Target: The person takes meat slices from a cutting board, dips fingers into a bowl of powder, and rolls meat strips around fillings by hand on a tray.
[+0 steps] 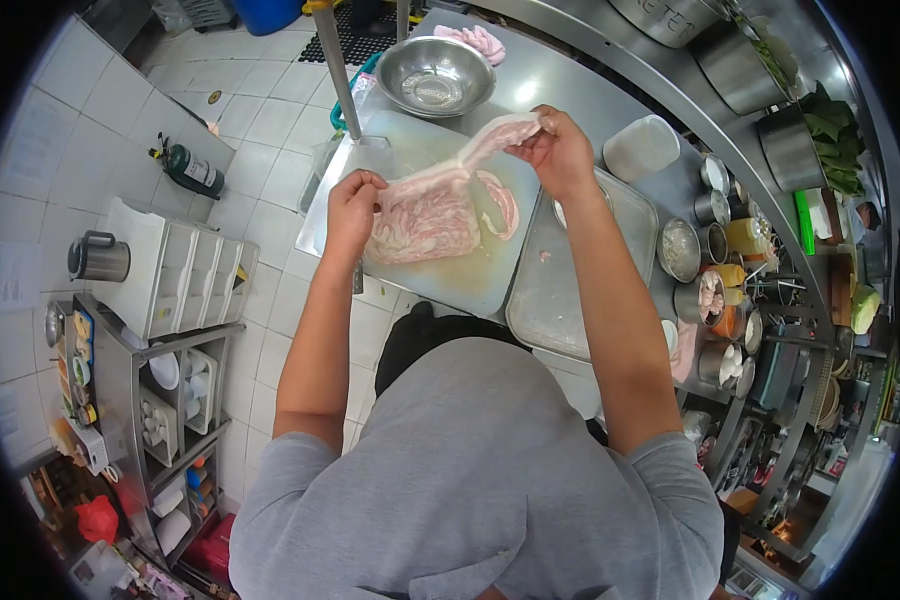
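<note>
A slab of raw pork belly (425,222) lies on the pale cutting board (475,290). My left hand (353,208) is closed on the slab's upper left corner, fingers curled over its edge. In my right hand (558,152), raised over the board's right side, a strip of pork belly (500,138) is pinched at its far end. The strip slants down toward the slab's upper right corner and meets it in this view. A curved loose slice of pork (501,207) rests on the board just right of the slab.
A metal bowl (436,78) and a pink cloth (473,42) sit beyond the board. Right of it are a metal tray (580,275) and a white plastic container (641,148). Several small ingredient bowls (679,250) line the right side. A metal pole (336,70) rises at the board's far-left corner.
</note>
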A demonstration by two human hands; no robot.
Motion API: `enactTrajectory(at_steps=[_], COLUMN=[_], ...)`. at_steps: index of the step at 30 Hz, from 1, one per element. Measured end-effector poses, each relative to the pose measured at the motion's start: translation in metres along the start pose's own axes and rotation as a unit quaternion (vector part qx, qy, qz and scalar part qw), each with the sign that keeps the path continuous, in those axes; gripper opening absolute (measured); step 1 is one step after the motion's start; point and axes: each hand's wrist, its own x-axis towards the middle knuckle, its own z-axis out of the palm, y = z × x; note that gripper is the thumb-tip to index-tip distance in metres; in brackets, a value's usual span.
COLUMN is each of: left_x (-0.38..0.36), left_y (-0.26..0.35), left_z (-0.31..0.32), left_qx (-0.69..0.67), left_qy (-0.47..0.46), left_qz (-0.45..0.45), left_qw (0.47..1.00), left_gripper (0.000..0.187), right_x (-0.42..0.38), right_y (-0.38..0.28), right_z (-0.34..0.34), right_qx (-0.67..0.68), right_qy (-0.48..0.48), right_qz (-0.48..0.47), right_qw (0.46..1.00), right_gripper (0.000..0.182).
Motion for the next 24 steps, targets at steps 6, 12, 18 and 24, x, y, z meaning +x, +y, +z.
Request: enactTrajectory(at_steps=[6,12,18,24], left_x=[-0.022,-0.02,-0.002,-0.01], left_y=[0.009,0.067,0.069,0.025], left_z=[0.008,0.066,0.163,0.222], left_qx=[0.503,0.466,-0.09,0.019], left_qy=[-0.026,-0.004,-0.343,-0.504], left_qz=[0.123,0.232,0.032,-0.063], left_qw=[0.855,0.854,0.935,0.861], left_gripper=[0.02,0.039,0.04,0.023], right_x=[-0.008,-0.038,-0.094,-0.191], right_y=[-0.017,-0.038,-0.043,-0.046], right_z=[-0.017,-0.014,-0.018,-0.082], right_qx=[0.033,0.023,-0.1,-0.229], right_qy=[-0.016,-0.074,-0.019,0.169], right_qz=[-0.015,-0.028,-0.057,-0.122], right_qw=[0.999,0.997,0.993,0.951], right_gripper=[0.026,0.021,0.014,0.022])
